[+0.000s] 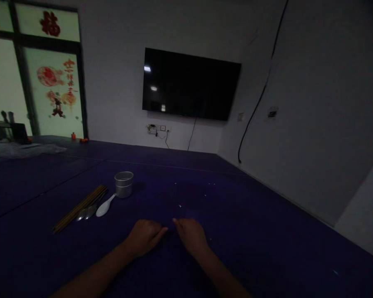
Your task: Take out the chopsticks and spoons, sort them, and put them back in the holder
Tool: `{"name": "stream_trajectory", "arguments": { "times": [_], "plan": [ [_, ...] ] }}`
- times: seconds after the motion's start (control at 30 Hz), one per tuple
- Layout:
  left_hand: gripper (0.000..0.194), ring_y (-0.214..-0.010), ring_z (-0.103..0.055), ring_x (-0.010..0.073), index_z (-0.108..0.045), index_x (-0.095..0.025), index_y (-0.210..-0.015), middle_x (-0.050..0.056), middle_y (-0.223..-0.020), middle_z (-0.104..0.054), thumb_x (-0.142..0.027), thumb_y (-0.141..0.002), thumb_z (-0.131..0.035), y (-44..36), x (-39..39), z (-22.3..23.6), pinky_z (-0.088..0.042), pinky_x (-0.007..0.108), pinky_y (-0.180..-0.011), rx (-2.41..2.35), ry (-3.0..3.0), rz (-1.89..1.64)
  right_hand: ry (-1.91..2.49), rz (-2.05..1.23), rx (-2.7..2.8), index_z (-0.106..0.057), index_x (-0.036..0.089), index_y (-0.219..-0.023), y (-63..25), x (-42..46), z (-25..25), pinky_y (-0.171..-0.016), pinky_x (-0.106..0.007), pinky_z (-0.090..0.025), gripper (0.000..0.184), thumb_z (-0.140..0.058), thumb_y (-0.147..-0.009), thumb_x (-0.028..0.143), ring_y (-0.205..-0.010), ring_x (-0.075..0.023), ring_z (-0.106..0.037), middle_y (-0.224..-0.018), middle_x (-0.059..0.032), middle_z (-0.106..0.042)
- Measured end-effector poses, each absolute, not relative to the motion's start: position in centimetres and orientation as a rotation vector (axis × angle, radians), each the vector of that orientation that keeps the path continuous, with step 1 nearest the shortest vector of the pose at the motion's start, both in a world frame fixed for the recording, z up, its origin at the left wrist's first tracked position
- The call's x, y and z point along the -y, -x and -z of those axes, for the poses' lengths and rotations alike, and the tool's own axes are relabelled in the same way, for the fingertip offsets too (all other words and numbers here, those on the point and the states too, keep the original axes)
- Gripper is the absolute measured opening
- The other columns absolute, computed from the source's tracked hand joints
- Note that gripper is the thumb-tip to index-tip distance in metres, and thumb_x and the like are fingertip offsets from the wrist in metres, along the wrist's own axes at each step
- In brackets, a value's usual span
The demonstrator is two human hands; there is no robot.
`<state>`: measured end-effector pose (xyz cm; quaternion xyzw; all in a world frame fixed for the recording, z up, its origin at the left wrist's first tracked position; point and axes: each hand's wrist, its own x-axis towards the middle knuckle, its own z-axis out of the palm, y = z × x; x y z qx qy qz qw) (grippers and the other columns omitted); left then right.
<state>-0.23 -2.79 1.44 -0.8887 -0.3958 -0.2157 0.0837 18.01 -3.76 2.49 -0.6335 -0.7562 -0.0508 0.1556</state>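
Observation:
My left hand (147, 237) rests on the dark blue tabletop (267, 240), its fingers curled in and its thumb pointing right. Close beside it, my right hand (191, 235) lies curled the same way, thumb toward the left one. A small gap separates the two, and nothing shows in either. Left of my hands is a white soup spoon (104, 207), its handle reaching to a round metal cup (123, 185) that stands upright. Two metal spoons (90, 212) lie beside a bundle of brown chopsticks (79, 209).
Small white scraps (180, 206) dot the table. At the far left are clear plastic sheeting (21, 151) and a dark holder (10, 130) with handles sticking up. Small orange items (73, 135) stand near the door. A black cable (261, 95) hangs down the right wall.

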Motion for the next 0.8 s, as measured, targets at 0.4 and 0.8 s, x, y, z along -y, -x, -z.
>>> {"name": "stream_trajectory", "arguments": {
  "times": [0.4,0.8],
  "plan": [
    [0.055,-0.052,-0.058,0.0135,-0.058,-0.017,-0.063,0.003,-0.057,-0.063,-0.039,-0.098,-0.021,0.4,2.8,-1.4,-0.03,0.024,-0.05,1.171,2.68,0.644,1.776,0.084,2.232,-0.071,0.018,-0.079,-17.9,3.7,-2.3,-0.056,-0.024,-0.039,0.048,-0.031,-0.098,0.037,-0.072,-0.0197,-0.068,-0.079,-0.008,-0.073],
    [0.039,-0.069,-0.061,0.0213,-0.063,-0.016,-0.076,0.01,-0.074,-0.066,-0.032,-0.093,-0.032,6.9,-0.5,-5.0,-0.039,0.027,-0.058,1.688,1.955,0.658,1.753,0.095,2.206,-0.067,0.018,-0.07,-18.3,3.4,-1.9,-0.053,-0.023,-0.034,0.048,-0.033,-0.098,0.039,-0.068,-0.0181,-0.066,-0.073,-0.0064,-0.071]
  ]
}}
